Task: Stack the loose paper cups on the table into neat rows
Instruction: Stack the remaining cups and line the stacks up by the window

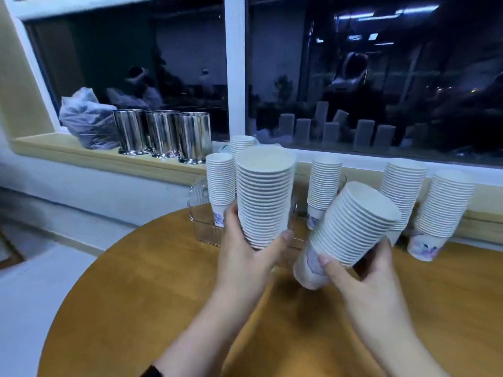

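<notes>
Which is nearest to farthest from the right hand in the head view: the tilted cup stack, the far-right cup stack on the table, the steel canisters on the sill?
From the right hand:
1. Tilted cup stack: gripped in that hand, above the table.
2. Far-right cup stack: standing at the table's back edge, to the right.
3. Steel canisters: on the sill, far left, beyond the left hand.

near tabletop open, cup stacks crowd far edge

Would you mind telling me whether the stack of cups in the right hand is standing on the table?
No: the right hand holds its tilted stack of cups in the air, above the table.
</notes>
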`<control>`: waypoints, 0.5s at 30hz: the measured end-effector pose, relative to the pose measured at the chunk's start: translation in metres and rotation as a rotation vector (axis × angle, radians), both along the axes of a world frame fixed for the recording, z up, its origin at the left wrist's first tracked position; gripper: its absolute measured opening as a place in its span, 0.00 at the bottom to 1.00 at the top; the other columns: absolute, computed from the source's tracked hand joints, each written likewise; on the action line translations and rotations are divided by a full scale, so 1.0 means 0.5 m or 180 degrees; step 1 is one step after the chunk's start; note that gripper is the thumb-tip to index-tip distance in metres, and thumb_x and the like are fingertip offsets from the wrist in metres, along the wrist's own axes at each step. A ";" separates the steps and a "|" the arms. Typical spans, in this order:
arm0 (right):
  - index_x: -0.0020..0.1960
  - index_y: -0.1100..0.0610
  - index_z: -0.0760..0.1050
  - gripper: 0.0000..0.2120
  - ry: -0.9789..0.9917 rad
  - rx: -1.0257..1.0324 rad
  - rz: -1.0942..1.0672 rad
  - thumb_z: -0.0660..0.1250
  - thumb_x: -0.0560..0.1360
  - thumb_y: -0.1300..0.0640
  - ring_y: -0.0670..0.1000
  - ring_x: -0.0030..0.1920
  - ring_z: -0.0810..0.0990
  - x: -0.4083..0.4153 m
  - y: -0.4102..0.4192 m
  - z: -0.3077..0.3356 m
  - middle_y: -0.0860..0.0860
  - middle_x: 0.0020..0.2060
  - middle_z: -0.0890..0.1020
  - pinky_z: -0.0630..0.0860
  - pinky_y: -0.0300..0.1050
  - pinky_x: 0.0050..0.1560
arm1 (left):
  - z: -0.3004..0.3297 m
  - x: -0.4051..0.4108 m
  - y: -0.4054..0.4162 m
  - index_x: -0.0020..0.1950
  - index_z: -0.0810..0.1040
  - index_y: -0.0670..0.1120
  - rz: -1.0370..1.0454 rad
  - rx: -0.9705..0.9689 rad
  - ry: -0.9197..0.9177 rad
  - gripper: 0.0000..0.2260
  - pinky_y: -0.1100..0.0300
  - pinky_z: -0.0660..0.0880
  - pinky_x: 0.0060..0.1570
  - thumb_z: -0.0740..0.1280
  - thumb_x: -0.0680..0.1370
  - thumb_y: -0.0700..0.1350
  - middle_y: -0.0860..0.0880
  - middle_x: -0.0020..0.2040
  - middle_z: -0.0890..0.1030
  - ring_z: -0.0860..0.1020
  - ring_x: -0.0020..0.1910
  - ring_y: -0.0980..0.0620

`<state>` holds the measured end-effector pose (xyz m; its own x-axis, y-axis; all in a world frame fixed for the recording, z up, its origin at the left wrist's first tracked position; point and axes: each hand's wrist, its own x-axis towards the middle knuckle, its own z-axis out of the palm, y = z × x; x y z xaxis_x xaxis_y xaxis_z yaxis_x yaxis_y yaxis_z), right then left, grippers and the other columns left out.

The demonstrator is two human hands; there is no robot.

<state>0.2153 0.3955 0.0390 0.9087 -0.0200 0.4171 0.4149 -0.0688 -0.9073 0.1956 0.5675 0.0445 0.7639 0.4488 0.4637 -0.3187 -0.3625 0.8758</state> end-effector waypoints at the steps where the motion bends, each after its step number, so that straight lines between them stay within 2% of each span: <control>1: 0.64 0.46 0.68 0.34 -0.0072 -0.0135 -0.0041 0.81 0.64 0.50 0.41 0.56 0.80 0.022 0.016 0.019 0.41 0.55 0.82 0.76 0.51 0.60 | 0.023 0.017 0.028 0.68 0.68 0.52 0.0090 -0.0003 -0.0041 0.32 0.77 0.70 0.45 0.80 0.69 0.46 0.63 0.56 0.79 0.77 0.53 0.68; 3: 0.63 0.48 0.66 0.33 -0.0190 -0.0103 -0.0155 0.79 0.65 0.48 0.41 0.55 0.80 0.063 0.056 0.060 0.41 0.54 0.81 0.75 0.45 0.56 | 0.065 0.058 0.071 0.69 0.66 0.53 0.0090 -0.0022 -0.0094 0.31 0.74 0.71 0.45 0.78 0.72 0.46 0.64 0.55 0.78 0.76 0.52 0.69; 5: 0.63 0.50 0.63 0.31 -0.0148 -0.0240 -0.0358 0.78 0.67 0.52 0.44 0.52 0.78 0.101 0.082 0.086 0.43 0.54 0.79 0.72 0.43 0.51 | 0.083 0.104 0.086 0.69 0.65 0.53 0.0075 -0.0024 0.0115 0.30 0.78 0.69 0.40 0.78 0.73 0.45 0.65 0.53 0.77 0.75 0.48 0.73; 6: 0.63 0.51 0.62 0.32 -0.0097 -0.0345 -0.0465 0.78 0.68 0.52 0.48 0.54 0.77 0.123 0.098 0.095 0.45 0.55 0.78 0.71 0.43 0.52 | 0.092 0.124 0.086 0.68 0.65 0.52 0.0056 -0.0041 0.0165 0.30 0.80 0.68 0.37 0.78 0.73 0.45 0.64 0.52 0.77 0.75 0.47 0.72; 8: 0.64 0.50 0.60 0.37 0.0042 -0.0471 -0.0696 0.78 0.64 0.47 0.54 0.58 0.76 0.160 0.128 0.100 0.50 0.58 0.76 0.74 0.50 0.57 | 0.094 0.171 0.091 0.68 0.65 0.48 0.0052 -0.0177 0.0237 0.31 0.76 0.68 0.36 0.78 0.72 0.44 0.57 0.55 0.78 0.78 0.51 0.61; 9: 0.63 0.48 0.59 0.39 0.0147 -0.0505 -0.0802 0.76 0.60 0.43 0.56 0.59 0.76 0.175 0.139 0.098 0.51 0.58 0.76 0.76 0.55 0.58 | 0.091 0.193 0.088 0.69 0.65 0.47 0.0062 -0.0218 0.0289 0.32 0.72 0.68 0.38 0.79 0.71 0.44 0.54 0.57 0.78 0.78 0.54 0.55; 11: 0.60 0.44 0.57 0.39 0.0308 -0.0370 -0.0961 0.73 0.55 0.39 0.57 0.58 0.77 0.200 0.152 0.100 0.51 0.58 0.76 0.77 0.59 0.57 | 0.080 0.230 0.081 0.69 0.65 0.47 0.0059 -0.0176 0.0369 0.34 0.64 0.70 0.51 0.80 0.69 0.43 0.52 0.60 0.78 0.77 0.59 0.51; 13: 0.59 0.41 0.56 0.38 0.0363 -0.0290 -0.1015 0.73 0.56 0.41 0.58 0.56 0.78 0.220 0.154 0.108 0.50 0.57 0.77 0.79 0.62 0.53 | 0.067 0.264 0.078 0.68 0.66 0.47 0.0078 -0.0186 0.0410 0.35 0.56 0.72 0.56 0.81 0.68 0.44 0.51 0.61 0.79 0.78 0.60 0.49; 15: 0.62 0.41 0.57 0.39 0.0374 -0.0333 -0.1063 0.75 0.58 0.44 0.59 0.54 0.79 0.233 0.154 0.114 0.50 0.57 0.77 0.81 0.63 0.47 | 0.062 0.290 0.080 0.65 0.67 0.47 0.0110 -0.0219 0.0435 0.34 0.51 0.74 0.58 0.81 0.66 0.47 0.50 0.60 0.80 0.78 0.59 0.48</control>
